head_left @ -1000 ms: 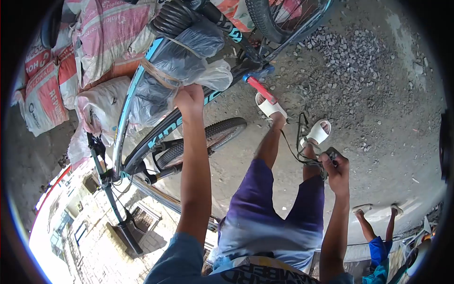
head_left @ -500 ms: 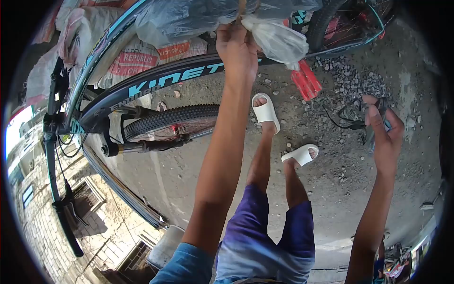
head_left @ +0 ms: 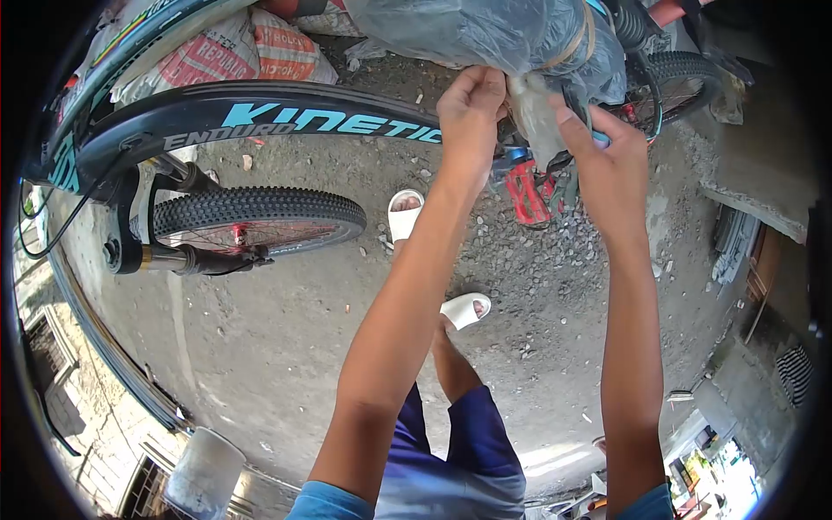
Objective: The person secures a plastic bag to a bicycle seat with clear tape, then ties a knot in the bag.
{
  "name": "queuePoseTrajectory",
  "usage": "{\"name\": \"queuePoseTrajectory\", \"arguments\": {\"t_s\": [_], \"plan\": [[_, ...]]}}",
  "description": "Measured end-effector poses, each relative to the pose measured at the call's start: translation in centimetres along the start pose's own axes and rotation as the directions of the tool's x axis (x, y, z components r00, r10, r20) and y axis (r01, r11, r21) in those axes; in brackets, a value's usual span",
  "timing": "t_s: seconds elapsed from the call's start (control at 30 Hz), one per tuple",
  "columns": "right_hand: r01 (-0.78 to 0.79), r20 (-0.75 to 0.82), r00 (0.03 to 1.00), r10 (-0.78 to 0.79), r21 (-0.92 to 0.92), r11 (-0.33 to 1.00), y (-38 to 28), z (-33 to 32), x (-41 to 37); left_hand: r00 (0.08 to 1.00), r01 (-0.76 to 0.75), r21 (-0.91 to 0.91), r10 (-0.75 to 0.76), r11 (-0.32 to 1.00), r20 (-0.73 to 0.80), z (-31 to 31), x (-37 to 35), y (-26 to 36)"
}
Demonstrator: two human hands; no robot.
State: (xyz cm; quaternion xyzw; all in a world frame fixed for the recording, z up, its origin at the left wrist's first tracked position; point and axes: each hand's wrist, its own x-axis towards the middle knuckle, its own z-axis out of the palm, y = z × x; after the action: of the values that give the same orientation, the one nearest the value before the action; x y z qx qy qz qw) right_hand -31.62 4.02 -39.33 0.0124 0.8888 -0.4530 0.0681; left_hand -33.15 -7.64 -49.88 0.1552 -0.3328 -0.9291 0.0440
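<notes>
A black bicycle frame (head_left: 260, 110) with blue lettering crosses the upper left. Dark plastic (head_left: 459, 33) is wrapped over its upper part and bound by a tan band (head_left: 579, 43). My left hand (head_left: 472, 108) is closed at the underside of the wrap, beside a pale clear plastic piece (head_left: 536, 117); what its fingers pinch is too small to make out. At the right side of that piece, my right hand (head_left: 600, 143) is closed on a dark strip-like item with a bit of blue. Below them shows a red pedal (head_left: 527, 192).
The front wheel (head_left: 260, 217) is at the left and the rear wheel (head_left: 685, 82) at the upper right. Printed sacks (head_left: 217, 56) lie behind the frame. Gravel (head_left: 555, 269) covers part of the ground. A white bucket (head_left: 204, 472) stands at the lower left.
My right hand has moved up and left to the wrapped part with the dark item. The view has shifted, so the bicycle sits further left. My left hand stays near the pale plastic.
</notes>
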Motion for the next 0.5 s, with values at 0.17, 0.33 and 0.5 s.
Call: {"name": "queuePoseTrajectory", "arguments": {"t_s": [0.17,0.33,0.5], "plan": [[0.036,-0.117,0.993,-0.025,0.091,0.995,-0.9,2.0,0.6,0.992,-0.058,0.207,0.08,0.977,-0.096,-0.2,0.5,0.8],[0.018,-0.197,0.98,-0.01,0.035,0.999,-0.3,2.5,1.1,0.999,-0.032,0.243,0.031,0.969,0.011,-1.2,1.7,1.5],[0.409,-0.211,0.857,-0.469,-0.274,0.87,2.4,1.7,2.7,0.971,0.003,0.194,-0.049,0.981,0.232,-2.5,2.5,1.9]]}}
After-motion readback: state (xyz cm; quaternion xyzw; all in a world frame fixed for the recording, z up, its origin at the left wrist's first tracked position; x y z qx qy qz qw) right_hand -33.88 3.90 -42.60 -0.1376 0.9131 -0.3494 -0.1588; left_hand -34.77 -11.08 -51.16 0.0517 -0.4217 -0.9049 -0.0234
